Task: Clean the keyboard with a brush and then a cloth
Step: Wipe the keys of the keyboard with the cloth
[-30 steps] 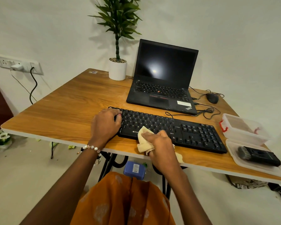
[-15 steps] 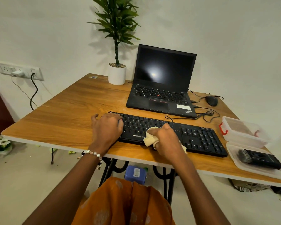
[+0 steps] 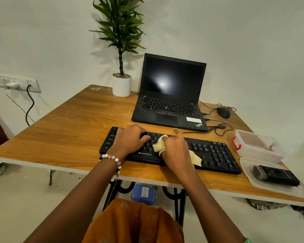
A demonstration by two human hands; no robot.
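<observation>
Now pressing a pale yellow cloth (image 3: 159,145) onto the middle keys of the black Zebronics keyboard (image 3: 216,156), right hand (image 3: 176,151) bunching it under curled fingers, one end poking out toward the left hand, the other trailing out by the wrist over the keys. Sitting farther up the key rows than a second ago, when working along the near edge by the logo. Left hand (image 3: 130,140) lying over the left part of the keyboard, fingers curled down onto the keys, holding the board steady, gripping nothing; lying farther in over the keys than a second ago, when cupping the left end. Wearing a beaded bracelet (image 3: 111,157) at the left wrist.

Keyboard lying near the front edge of the wooden table (image 3: 60,137), just in front of an open ThinkPad laptop (image 3: 170,95) with a dark screen. Brush (image 3: 275,175) lying unused in a shallow clear tray (image 3: 253,183) at the right end of the table, well apart from both hands. Standing beside the tray, a clear plastic box (image 3: 258,146) with red clips. Resting behind the box, a black mouse (image 3: 224,112) with its cable looped. Standing at the back left of the laptop, a potted plant (image 3: 121,85) in a white pot.
</observation>
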